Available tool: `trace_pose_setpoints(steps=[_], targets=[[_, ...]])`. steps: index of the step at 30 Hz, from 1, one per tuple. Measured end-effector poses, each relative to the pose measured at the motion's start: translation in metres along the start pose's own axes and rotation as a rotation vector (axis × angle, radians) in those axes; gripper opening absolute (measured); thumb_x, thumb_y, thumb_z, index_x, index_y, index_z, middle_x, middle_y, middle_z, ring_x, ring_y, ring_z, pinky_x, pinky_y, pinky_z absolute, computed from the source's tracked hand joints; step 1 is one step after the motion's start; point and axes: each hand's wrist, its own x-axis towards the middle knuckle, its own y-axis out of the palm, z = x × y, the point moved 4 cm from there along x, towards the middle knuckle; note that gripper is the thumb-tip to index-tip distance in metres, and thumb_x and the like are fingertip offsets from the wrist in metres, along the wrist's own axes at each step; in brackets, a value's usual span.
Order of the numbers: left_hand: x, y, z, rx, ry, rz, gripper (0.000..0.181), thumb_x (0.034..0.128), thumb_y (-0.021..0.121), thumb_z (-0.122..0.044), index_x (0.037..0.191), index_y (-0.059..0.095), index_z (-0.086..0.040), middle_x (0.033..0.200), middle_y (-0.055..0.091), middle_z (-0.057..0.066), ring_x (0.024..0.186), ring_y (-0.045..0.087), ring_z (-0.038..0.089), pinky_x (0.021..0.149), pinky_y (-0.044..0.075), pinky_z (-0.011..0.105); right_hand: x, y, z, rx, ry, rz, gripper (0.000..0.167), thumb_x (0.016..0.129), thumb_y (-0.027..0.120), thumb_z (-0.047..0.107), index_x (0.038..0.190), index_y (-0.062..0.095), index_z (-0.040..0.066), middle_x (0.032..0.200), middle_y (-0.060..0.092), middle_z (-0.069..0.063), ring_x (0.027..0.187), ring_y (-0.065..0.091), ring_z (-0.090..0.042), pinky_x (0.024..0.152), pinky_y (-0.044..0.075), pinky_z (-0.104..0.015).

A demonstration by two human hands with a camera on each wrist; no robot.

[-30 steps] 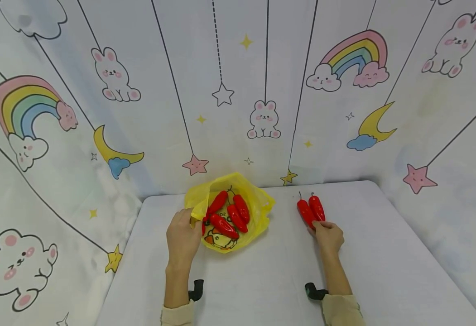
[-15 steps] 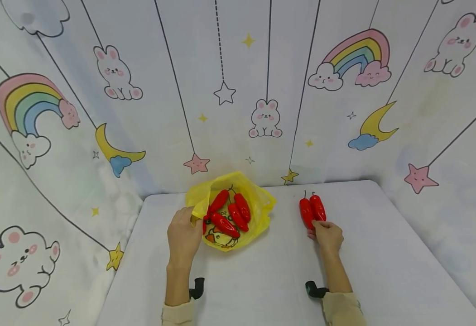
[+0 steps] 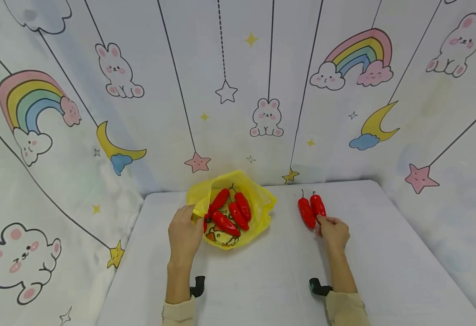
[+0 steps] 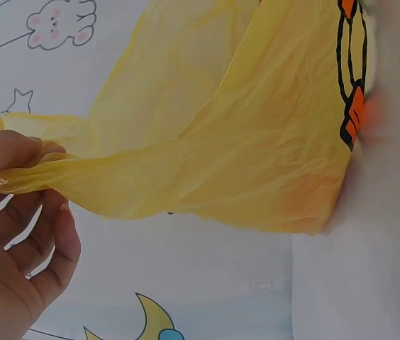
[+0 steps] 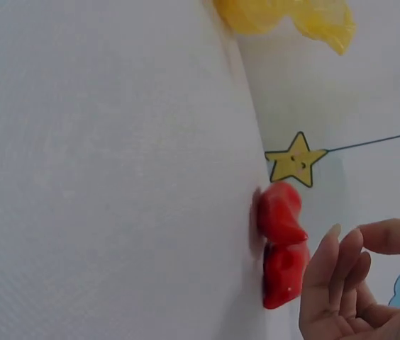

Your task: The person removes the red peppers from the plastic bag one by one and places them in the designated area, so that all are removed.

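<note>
At the left, my left hand [image 3: 185,233] pinches the rim of a yellow plastic bag [image 3: 265,206] between thumb and fingers. The bag [image 4: 214,170] gapes toward me, and several shiny red chili peppers [image 3: 224,224] lie inside it. Two more red peppers rest side by side on the table to the right: a left pepper [image 3: 306,213] and a right pepper [image 3: 318,204]. My right hand [image 3: 334,232] is just in front of the right one. In the right wrist view its fingers [image 5: 338,273] bend loosely, the thumb near them, with no pepper between.
The white table [image 3: 262,280] meets a patterned cloth backdrop [image 3: 238,145] just behind the bag and peppers. Black wrist-camera mounts stick out inward from the left [image 3: 198,286] and right [image 3: 318,287] forearms.
My right hand has drawn slightly right, away from the left pepper, which tilted upright and then leaned back a little. The left hand keeps its grip on the bag.
</note>
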Motion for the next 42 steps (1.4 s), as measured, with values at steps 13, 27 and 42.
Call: trace_pose_setpoints(steps=[13, 27, 42], targets=[[0.000, -0.005, 0.002, -0.008, -0.005, -0.016, 0.018, 0.0888, 0.070, 0.000, 0.106, 0.075, -0.001, 0.090, 0.070, 0.008, 0.081, 0.059, 0.025, 0.074, 0.056, 0.040, -0.008, 0.018, 0.053, 0.003, -0.107, 0.180, 0.048, 0.099, 0.069, 0.042, 0.125, 0.067, 0.002, 0.115, 0.067, -0.021, 0.087, 0.072, -0.022, 0.077, 0.059, -0.024], [0.000, -0.004, 0.005, -0.017, -0.020, -0.012, 0.019, 0.0881, 0.071, 0.001, 0.107, 0.075, -0.003, 0.090, 0.069, 0.007, 0.082, 0.059, 0.022, 0.076, 0.056, 0.039, -0.023, 0.053, 0.110, 0.111, -0.146, 0.256, 0.035, 0.098, 0.073, 0.032, 0.119, 0.070, 0.003, 0.102, 0.071, -0.008, 0.085, 0.073, -0.019, 0.076, 0.060, -0.026], [0.000, -0.002, 0.005, -0.027, -0.024, 0.003, 0.022, 0.0874, 0.071, 0.001, 0.109, 0.075, -0.003, 0.096, 0.071, 0.007, 0.088, 0.063, 0.022, 0.080, 0.057, 0.040, -0.037, 0.110, 0.136, 0.079, -0.232, 0.514, 0.038, 0.099, 0.071, 0.031, 0.121, 0.069, 0.000, 0.119, 0.069, -0.025, 0.106, 0.070, -0.042, 0.084, 0.061, -0.036]])
